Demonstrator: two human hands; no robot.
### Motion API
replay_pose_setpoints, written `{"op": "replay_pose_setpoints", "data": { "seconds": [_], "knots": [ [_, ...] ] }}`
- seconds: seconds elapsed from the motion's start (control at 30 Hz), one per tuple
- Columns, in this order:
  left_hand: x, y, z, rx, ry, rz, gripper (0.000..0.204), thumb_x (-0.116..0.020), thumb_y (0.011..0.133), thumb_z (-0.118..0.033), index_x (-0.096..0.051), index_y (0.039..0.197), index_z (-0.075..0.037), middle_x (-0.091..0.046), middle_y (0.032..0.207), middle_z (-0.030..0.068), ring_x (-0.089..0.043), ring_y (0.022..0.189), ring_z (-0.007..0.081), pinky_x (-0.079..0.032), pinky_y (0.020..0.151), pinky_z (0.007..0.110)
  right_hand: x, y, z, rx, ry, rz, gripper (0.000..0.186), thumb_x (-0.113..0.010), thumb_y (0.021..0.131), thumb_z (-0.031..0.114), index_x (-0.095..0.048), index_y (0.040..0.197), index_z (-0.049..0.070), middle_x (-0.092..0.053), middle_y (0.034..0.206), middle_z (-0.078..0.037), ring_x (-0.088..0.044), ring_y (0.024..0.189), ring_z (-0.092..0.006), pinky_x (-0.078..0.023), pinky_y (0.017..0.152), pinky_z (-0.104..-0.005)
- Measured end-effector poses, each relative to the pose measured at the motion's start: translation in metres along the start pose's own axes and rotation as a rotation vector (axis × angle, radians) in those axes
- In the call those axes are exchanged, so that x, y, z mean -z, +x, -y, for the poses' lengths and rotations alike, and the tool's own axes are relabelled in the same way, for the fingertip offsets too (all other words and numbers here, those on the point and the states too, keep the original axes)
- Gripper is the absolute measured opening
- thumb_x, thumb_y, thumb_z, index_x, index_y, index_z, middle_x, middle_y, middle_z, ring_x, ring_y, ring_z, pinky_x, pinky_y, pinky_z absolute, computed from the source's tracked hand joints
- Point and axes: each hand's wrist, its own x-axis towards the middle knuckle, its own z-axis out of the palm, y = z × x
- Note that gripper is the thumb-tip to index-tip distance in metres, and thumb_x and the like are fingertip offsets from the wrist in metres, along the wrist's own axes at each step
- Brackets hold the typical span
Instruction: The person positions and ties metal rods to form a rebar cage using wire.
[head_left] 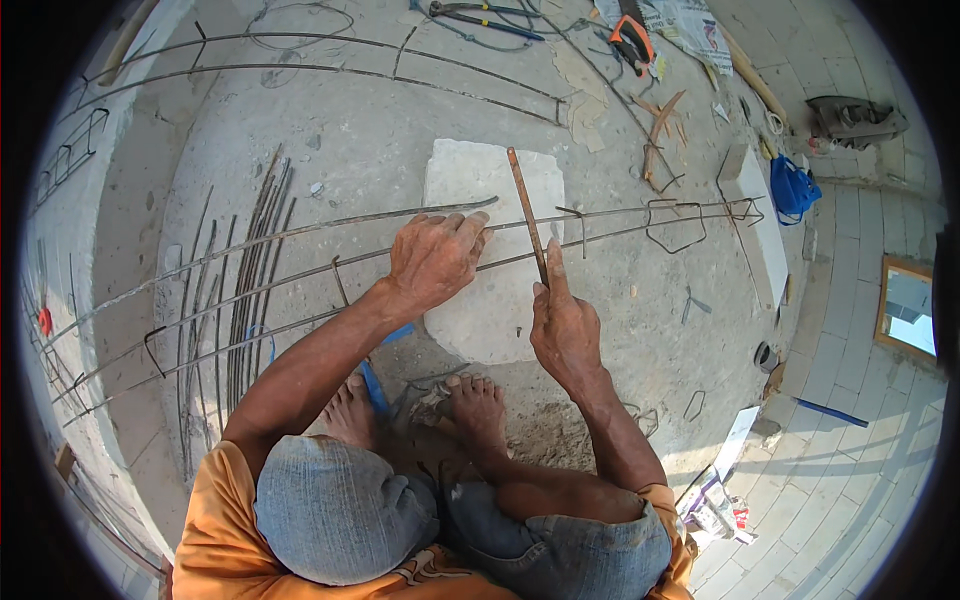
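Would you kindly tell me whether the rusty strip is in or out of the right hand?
In: the right hand grips the lower end of the rusty strip, one finger extended along it.

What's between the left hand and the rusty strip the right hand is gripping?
In the head view, two steel rods cross between the left hand and the rusty strip, over the white slab; a third rod's end pokes in.

Soft, bright daylight covers the concrete floor (370, 130) fairly evenly. Stronger sun catches the pale blocks (800, 490) at lower right, crossed by curved shadow bands. Metal rods (450, 208) look crisp near the middle, softer toward the left rim, where fisheye distortion bends straight edges against black corners.
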Motion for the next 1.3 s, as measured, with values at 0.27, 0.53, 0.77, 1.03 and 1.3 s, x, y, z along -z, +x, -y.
{"op": "replay_pose_setpoints", "data": {
  "seconds": [0.27,0.53,0.77,1.03,1.3],
  "knots": [
    [0.004,0.001,0.001,0.001,0.049,0.078,0.012,-0.066,0.084,-0.016,-0.067,0.089,-0.005,-0.064,0.069,0.0088,-0.062,0.058,0.0270,-0.048,0.057,0.039,-0.011,0.008,-0.003,0.054,0.131,0.096,0.063,-0.051,0.090,0.001,-0.024,0.147,0.002,-0.053,0.054,-0.019,-0.055,0.046,-0.0356,-0.043,0.048,-0.0437],
    [0.005,0.004,-0.004,0.034,0.066,0.152,0.010,-0.063,0.086,-0.014,-0.061,0.084,-0.004,-0.064,0.071,0.0113,-0.062,0.057,0.0287,-0.046,0.056,0.039,-0.007,0.011,0.002,0.101,0.126,0.121,0.068,-0.053,0.086,-0.002,-0.023,0.147,0.000,-0.054,0.053,-0.017,-0.056,0.046,-0.0330,-0.045,0.046,-0.0444],
    [0.008,0.002,-0.007,0.055,0.053,0.148,0.009,-0.062,0.086,-0.013,-0.062,0.084,-0.004,-0.064,0.070,0.0118,-0.062,0.056,0.0293,-0.047,0.055,0.040,-0.007,0.008,0.006,0.102,0.026,0.131,0.075,-0.053,0.079,-0.006,-0.022,0.147,0.000,-0.055,0.054,-0.016,-0.056,0.046,-0.0317,-0.045,0.045,-0.0442],
    [0.003,-0.006,-0.001,0.079,0.036,0.180,0.007,-0.063,0.084,-0.012,-0.064,0.083,-0.005,-0.064,0.067,0.0106,-0.062,0.056,0.0296,-0.048,0.054,0.040,-0.003,0.013,0.022,0.025,-0.109,0.200,0.074,-0.056,0.076,-0.004,-0.027,0.145,-0.003,-0.058,0.057,-0.019,-0.060,0.050,-0.0351,-0.048,0.048,-0.0456],
    [0.002,-0.009,0.005,0.033,0.008,0.120,0.004,-0.064,0.080,-0.009,-0.064,0.081,-0.005,-0.064,0.067,0.0105,-0.063,0.056,0.0279,-0.048,0.053,0.040,0.003,-0.007,0.029,-0.023,-0.143,0.212,0.073,-0.056,0.076,-0.001,-0.029,0.144,-0.003,-0.060,0.060,-0.021,-0.062,0.054,-0.0370,-0.050,0.052,-0.0482]
  ]
}}
